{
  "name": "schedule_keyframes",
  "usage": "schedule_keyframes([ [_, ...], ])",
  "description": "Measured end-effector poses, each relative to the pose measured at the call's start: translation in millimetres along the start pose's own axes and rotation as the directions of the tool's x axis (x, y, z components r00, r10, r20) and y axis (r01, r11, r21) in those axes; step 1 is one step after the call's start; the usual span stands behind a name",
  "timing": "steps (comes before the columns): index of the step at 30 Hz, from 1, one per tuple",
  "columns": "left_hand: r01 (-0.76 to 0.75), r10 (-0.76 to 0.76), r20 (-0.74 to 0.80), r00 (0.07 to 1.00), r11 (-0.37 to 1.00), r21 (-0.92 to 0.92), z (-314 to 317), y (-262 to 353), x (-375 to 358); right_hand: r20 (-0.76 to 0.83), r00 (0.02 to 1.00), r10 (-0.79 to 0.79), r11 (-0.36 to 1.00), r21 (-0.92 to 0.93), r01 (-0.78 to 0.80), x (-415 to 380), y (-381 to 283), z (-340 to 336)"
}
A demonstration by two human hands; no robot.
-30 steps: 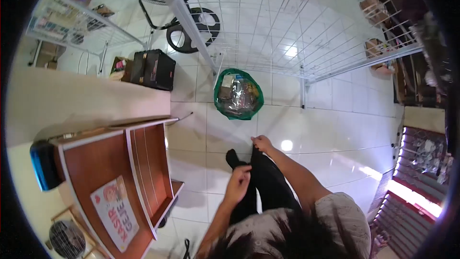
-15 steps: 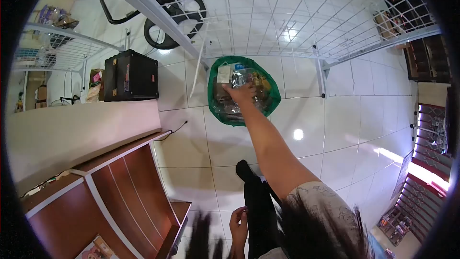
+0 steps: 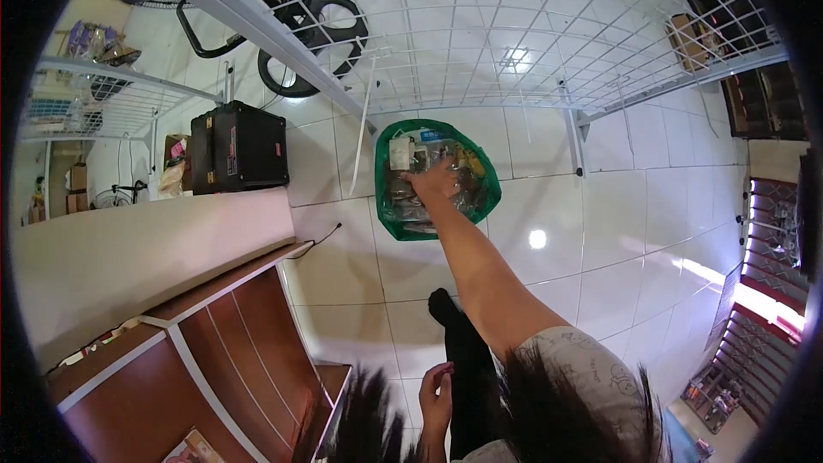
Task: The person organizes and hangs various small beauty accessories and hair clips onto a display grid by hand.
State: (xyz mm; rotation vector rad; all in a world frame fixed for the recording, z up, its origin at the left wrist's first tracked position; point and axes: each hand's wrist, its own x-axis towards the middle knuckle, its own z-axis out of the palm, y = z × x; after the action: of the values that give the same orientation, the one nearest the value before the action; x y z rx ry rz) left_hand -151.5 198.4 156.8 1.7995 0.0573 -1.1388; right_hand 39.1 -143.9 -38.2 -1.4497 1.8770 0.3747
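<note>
A green bag [image 3: 493,197] stands on the tiled floor with its mouth wide, full of clear plastic packets [image 3: 420,212]. A small white box [image 3: 400,154] lies at its upper left, and yellowish packs [image 3: 471,163] are at the right. My right hand [image 3: 437,182] reaches down into the bag, fingers spread over the packets and touching them; its fingertips are partly hard to make out. My left hand [image 3: 435,390] hangs low beside my dark-clothed leg [image 3: 467,377]. Its fingers are curled together, and whatever may be between them is too small to name.
A white wire-grid rack [image 3: 480,51] rises just beyond the bag. To the left are a black case [image 3: 240,150], a wheeled machine [image 3: 313,47] and a cable end [image 3: 326,236] on the floor. Brown wooden shelving [image 3: 249,343] stands at lower left.
The view has tilted slightly, so the bag and floor sit a little lower. My right hand stays on the packets, its fingers slightly shifted. My left hand remains curled by my leg.
</note>
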Motion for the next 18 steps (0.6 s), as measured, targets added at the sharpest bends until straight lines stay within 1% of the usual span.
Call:
schedule_keyframes([
  [2,-0.004,0.003,-0.019,1.0,0.998,-0.059,-2.2,-1.0,-1.5,0.027,0.999,-0.043,0.999,0.011,0.043,3.9,3.0,5.8],
  [5,-0.013,0.014,0.002,1.0,0.998,-0.069,-3.3,0.3,-6.1,-0.002,0.999,0.033,0.995,0.098,-0.032,-10.6,0.9,-2.4],
  [8,-0.074,0.076,0.021,0.997,0.993,-0.091,-0.7,1.5,-9.3,0.039,0.999,-0.014,0.996,0.084,0.011,-21.0,3.1,-8.6],
  [9,-0.099,0.102,0.027,0.994,0.99,-0.099,0.3,4.6,-10.4,0.025,0.999,-0.034,0.995,0.098,0.032,-29.1,1.6,-14.1],
  [11,-0.102,0.109,0.049,0.993,0.986,-0.132,2.3,11.3,-9.3,-0.001,0.997,-0.074,0.99,0.123,0.073,-46.2,0.0,-22.8],
  [12,-0.096,0.105,0.059,0.993,0.985,-0.146,1.6,15.5,-12.8,-0.092,0.99,-0.105,0.989,0.091,0.114,-50.9,5.4,-17.9],
  [14,-0.135,0.143,0.057,0.988,0.983,-0.126,-2.2,17.5,-13.4,-0.276,0.944,-0.18,0.981,0.021,0.193,-53.4,12.4,-5.7],
  [17,-0.195,0.203,0.055,0.978,0.972,-0.13,-7.8,28.9,-18.2,-0.082,0.938,-0.336,0.937,0.076,0.342,-60.9,39.8,-32.6],
  [18,-0.2,0.207,0.062,0.976,0.974,-0.102,-10.7,37.3,-21.6,-0.091,0.924,-0.372,0.913,0.144,0.382,-62.2,53.0,-40.5],
])
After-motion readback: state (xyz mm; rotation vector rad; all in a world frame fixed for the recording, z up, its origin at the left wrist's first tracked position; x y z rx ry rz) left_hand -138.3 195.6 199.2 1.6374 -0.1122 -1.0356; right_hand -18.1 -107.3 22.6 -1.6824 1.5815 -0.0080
